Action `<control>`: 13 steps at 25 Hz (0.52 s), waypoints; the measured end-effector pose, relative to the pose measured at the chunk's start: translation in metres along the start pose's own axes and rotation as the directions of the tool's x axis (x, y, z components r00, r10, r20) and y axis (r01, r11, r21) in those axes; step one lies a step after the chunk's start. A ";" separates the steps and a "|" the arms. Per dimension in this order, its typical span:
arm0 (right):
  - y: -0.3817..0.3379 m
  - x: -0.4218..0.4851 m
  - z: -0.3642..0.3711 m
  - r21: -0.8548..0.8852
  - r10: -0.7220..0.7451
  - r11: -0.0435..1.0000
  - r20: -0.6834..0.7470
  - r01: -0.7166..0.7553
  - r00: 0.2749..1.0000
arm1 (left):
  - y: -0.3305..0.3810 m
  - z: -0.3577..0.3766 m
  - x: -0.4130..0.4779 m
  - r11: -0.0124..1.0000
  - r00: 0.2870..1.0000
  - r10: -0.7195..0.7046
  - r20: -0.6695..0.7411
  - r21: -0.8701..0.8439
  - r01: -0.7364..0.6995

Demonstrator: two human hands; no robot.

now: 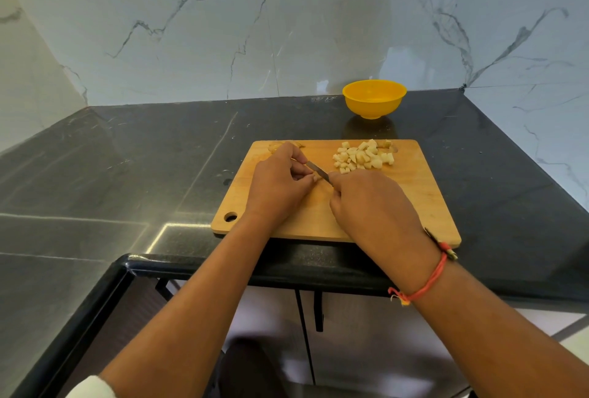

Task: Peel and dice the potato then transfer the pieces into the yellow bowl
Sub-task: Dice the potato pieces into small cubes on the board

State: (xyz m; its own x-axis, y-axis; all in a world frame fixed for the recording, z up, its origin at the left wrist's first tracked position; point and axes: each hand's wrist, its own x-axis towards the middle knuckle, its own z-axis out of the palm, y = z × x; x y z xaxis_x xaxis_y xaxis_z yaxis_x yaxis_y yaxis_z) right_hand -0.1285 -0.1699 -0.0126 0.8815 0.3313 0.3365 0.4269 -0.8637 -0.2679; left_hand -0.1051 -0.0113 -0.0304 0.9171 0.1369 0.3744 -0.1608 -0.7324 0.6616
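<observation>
A wooden cutting board (424,206) lies on the black counter. A pile of pale diced potato pieces (361,157) sits at the board's far right. My right hand (373,206) grips a knife (317,169), its blade pointing up and left toward my left hand (280,184). My left hand's fingers are curled on the board beside the blade; what they pinch is hidden. Potato peel scraps (287,145) lie at the board's far left edge. The yellow bowl (373,98) stands behind the board near the wall and looks empty.
The black stone counter (127,174) stretches left and right of the board, with marble walls behind and on both sides. The counter's front edge (223,262) runs just under the board; cabinet doors lie below.
</observation>
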 end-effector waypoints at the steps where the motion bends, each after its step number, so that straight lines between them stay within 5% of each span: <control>1: 0.001 -0.001 0.002 -0.003 -0.007 1.000 0.015 0.007 1.000 | 0.000 0.000 0.000 1.000 1.000 -0.002 -0.006 -0.002 0.002; 13: 0.016 -0.042 -0.026 -0.034 0.015 0.999 -0.009 -0.015 1.000 | 0.006 -0.002 -0.004 1.000 1.000 -0.026 -0.013 -0.001 0.026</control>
State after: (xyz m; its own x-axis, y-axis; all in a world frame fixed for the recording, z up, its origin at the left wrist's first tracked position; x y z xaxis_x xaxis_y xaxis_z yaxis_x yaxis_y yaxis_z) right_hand -0.1634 -0.2078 -0.0075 0.8859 0.3150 0.3406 0.4063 -0.8811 -0.2419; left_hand -0.1110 -0.0144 -0.0268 0.9161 0.1647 0.3656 -0.1371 -0.7282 0.6715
